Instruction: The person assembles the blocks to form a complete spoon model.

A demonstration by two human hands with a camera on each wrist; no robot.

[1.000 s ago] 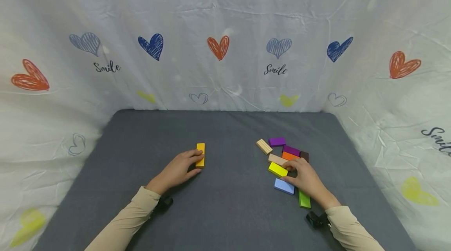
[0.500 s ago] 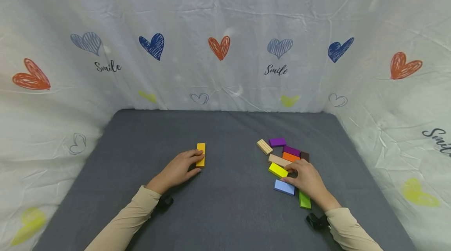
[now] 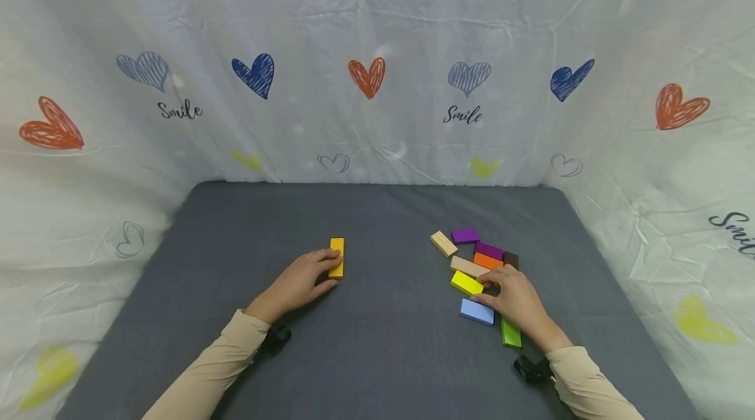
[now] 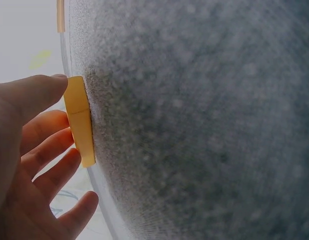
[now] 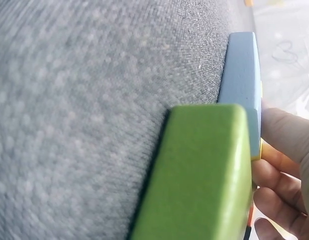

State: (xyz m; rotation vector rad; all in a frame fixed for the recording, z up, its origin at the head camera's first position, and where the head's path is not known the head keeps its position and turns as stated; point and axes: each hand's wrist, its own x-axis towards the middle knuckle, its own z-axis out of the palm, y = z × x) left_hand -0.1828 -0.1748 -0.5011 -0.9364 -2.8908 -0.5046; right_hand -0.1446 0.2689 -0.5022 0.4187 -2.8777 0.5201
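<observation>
In the head view, my left hand (image 3: 303, 277) holds an orange-yellow wooden block (image 3: 337, 269) lying lengthwise on the dark grey table. The left wrist view shows the thumb at one end of that block (image 4: 80, 122), with fingers along its side. To the right, my right hand (image 3: 514, 295) pinches the right end of a bright yellow block (image 3: 466, 284). A light blue block (image 3: 476, 312) lies just in front of it, and a green block (image 3: 510, 333) sits partly under the hand's outline. In the right wrist view, the green block and blue block hide most of the yellow one.
Behind the yellow block lie a beige block (image 3: 468, 267), an orange block (image 3: 488, 261), a dark brown block (image 3: 511, 259), a striped wood block (image 3: 444, 244) and purple blocks (image 3: 465, 236). A white heart-printed curtain (image 3: 413, 14) surrounds the grey table (image 3: 389, 354).
</observation>
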